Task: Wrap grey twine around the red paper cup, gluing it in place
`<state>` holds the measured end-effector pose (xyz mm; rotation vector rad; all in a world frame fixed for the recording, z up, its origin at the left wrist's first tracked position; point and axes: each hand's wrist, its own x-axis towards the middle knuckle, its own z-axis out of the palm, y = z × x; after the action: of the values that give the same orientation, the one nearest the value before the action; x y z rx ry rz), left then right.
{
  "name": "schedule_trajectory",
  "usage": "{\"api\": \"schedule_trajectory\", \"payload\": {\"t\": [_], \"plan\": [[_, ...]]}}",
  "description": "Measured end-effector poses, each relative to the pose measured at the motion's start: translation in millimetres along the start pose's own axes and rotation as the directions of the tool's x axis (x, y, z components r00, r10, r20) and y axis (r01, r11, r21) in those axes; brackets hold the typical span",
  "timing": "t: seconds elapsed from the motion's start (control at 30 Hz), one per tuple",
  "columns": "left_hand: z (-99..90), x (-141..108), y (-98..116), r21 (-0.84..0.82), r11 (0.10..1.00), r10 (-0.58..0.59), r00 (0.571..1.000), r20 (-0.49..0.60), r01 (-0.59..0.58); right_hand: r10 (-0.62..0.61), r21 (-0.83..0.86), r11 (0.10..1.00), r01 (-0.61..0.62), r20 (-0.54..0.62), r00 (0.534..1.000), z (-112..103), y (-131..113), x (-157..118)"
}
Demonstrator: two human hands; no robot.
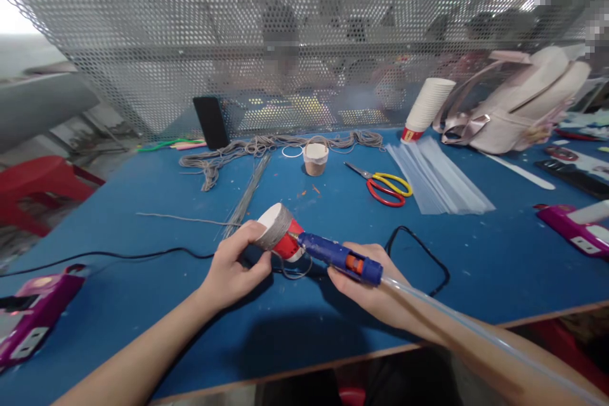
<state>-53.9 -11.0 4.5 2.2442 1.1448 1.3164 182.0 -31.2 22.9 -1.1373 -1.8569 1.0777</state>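
Observation:
My left hand (240, 264) grips a red paper cup (287, 245), tilted on its side with its white mouth up and to the left. Grey cord (277, 226) is wound around the cup near the rim, and a loose length of it hangs below. In my right hand (366, 279) is a blue hot glue gun (337, 255), with a long clear glue stick (451, 311) trailing from its back. The gun's nozzle is at the cup's side by the lower edge of the cord; whether it touches cannot be made out.
Behind stand a small cord-wrapped cup (315, 160), grey cord bundles (266, 143) and a black phone (210, 122). Scissors (380, 184), translucent strips (438, 177), stacked paper cups (428, 108) and a backpack (518, 104) lie rightward. Purple power strips (42, 314) flank the blue table (143, 317); a black cable crosses it.

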Motion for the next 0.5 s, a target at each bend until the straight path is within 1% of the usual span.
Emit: {"api": "schedule_trajectory", "payload": {"t": [0.07,0.13,0.23,0.3,0.37,0.5], "plan": [[-0.9,0.9,0.4,0.0,1.0,-0.026,1.0,0.003,0.026,0.01,0.019,1.0,-0.01,0.008,1.0,-0.6,-0.5,-0.2],[-1.3,1.5,0.3,-0.011,0.999,-0.047,0.999,0.014,0.047,0.045,0.051,0.998,-0.045,0.005,0.999,-1.9,-0.4,0.2],[-1.3,1.7,0.0,-0.037,0.999,-0.032,0.999,0.024,0.033,0.085,0.085,0.993,-0.085,0.001,0.996,-3.4,-0.1,0.7],[-1.2,1.3,-0.1,-0.04,0.999,-0.027,0.999,0.018,0.027,0.067,0.08,0.995,-0.067,0.006,0.998,-3.3,-0.5,0.2],[-1.2,0.7,-0.3,-0.036,0.998,-0.047,0.999,0.014,0.047,0.044,0.064,0.997,-0.045,0.017,0.999,-2.6,-1.4,-0.4],[-1.8,0.5,-0.4,-0.037,0.995,-0.09,0.996,0.029,0.091,0.059,0.077,0.995,-0.06,0.017,0.998,-2.4,-1.8,-0.3]]}}
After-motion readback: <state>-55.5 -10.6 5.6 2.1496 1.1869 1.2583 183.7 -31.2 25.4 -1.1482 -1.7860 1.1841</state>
